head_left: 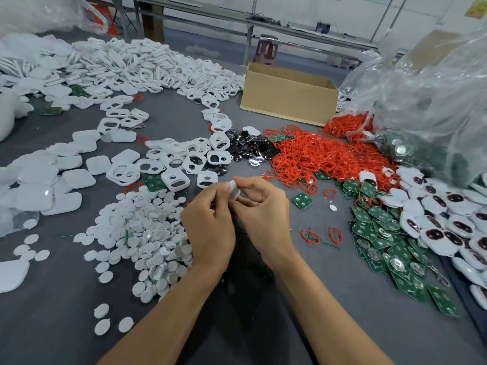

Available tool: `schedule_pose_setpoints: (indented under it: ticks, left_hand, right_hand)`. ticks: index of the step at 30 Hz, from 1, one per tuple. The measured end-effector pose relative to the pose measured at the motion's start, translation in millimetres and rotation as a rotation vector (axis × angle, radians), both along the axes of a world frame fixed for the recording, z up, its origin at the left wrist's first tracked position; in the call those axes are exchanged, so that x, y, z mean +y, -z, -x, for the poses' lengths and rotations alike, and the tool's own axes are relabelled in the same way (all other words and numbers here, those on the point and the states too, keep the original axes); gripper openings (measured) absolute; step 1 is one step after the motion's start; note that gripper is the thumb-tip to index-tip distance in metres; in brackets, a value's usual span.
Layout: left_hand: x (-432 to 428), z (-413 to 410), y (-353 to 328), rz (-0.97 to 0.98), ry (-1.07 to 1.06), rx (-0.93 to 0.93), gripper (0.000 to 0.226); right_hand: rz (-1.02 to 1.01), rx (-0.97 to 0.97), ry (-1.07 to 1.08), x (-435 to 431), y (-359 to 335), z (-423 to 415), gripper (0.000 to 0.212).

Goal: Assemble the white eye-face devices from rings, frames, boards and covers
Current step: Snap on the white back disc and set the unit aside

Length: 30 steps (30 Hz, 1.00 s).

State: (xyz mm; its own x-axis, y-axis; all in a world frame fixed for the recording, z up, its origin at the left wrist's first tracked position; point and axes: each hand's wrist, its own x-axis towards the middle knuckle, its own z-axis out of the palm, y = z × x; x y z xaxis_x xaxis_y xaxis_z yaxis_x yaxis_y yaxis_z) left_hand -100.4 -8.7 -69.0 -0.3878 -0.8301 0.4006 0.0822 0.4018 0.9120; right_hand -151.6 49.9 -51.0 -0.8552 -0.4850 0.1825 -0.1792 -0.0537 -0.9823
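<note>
Grey counter (329, 299) carries everything. A cardboard box (287, 101) stands well beyond the right grip (263, 212); red rings (316, 151) are heaped between the two, and green boards (379, 238) lie to that grip's right. White discs (142, 227) pile just left of the left grip (208, 222). Both grips, fingers curled, pinch one small white piece (233, 191) between them.

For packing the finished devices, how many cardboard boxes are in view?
1: the open cardboard box stands on the table, beyond the red rings. The plastic bags may hide others.
</note>
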Motion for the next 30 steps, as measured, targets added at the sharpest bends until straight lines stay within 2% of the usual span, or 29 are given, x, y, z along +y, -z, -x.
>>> schedule_pose_setpoints:
  ticks: [6,8,10,13,14,20,25,28,30]
  left_hand:
    - [1.4,-1.7,-7.0,-0.026,0.157,-0.023,0.024]
    - [-1.8,0.4,-6.5,-0.09,0.201,0.001,0.025]
    - [-5.5,5.4,-3.7,-0.282,0.238,0.046,0.02]
    - [-9.0,10.0,-4.8,-0.703,0.388,0.147,0.02]
    - [-9.1,10.5,-4.9,-0.751,0.429,0.173,0.019]
    - [-10.0,10.3,-0.3,-0.564,0.407,0.129,0.024]
    - [-11.7,7.8,1.0,-0.316,0.402,-0.009,0.029]
    - [-10.2,6.9,0.1,-0.266,0.351,-0.066,0.034]
    - [-10.2,6.1,0.0,-0.281,0.307,-0.07,0.036]
  right_hand:
    - [0.051,-0.039,0.009,10.9,-1.7,12.5,0.026]
    - [0.099,-0.053,-0.016,10.7,-3.3,14.4,0.026]
    - [0.136,-0.061,-0.046,8.9,-3.2,15.5,0.027]
    - [0.122,0.017,-0.054,7.2,-3.2,15.8,0.032]
    - [0.116,0.043,-0.055,7.7,-3.4,16.1,0.033]
    - [0.069,0.042,-0.049,13.8,-2.0,25.0,0.037]
    - [-0.22,0.283,0.033,14.8,2.3,27.7,0.044]
    - [-0.269,0.345,0.063,15.2,1.3,28.0,0.032]
    - [-0.215,0.298,0.094,16.3,0.1,28.4,0.02]
